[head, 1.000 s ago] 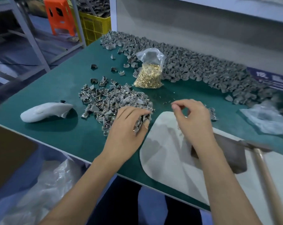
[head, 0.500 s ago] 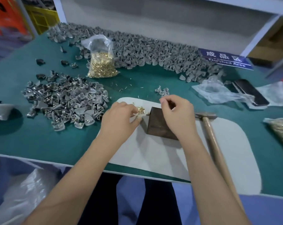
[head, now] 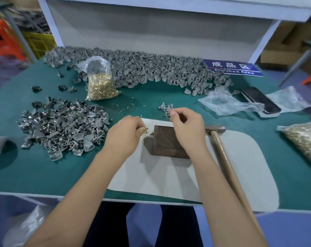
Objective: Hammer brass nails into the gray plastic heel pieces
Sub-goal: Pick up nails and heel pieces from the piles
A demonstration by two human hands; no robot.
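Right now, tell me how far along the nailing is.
Done: a long heap of heel pieces lies by the Finished Area sign. In hand: the left hand pinches brass nails beside the metal block; the hammer lies untouched. Left: the nearer pile.

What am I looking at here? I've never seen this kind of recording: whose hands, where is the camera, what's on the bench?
No machine: a person's bare hands, filmed by a head-worn camera looking down. The left hand holds small brass nails; the right hand pinches something too small to identify above a dark metal block on a white mat. A hammer lies untouched beside it. On the green bench lie piles of gray heel pieces and a bag of nails.
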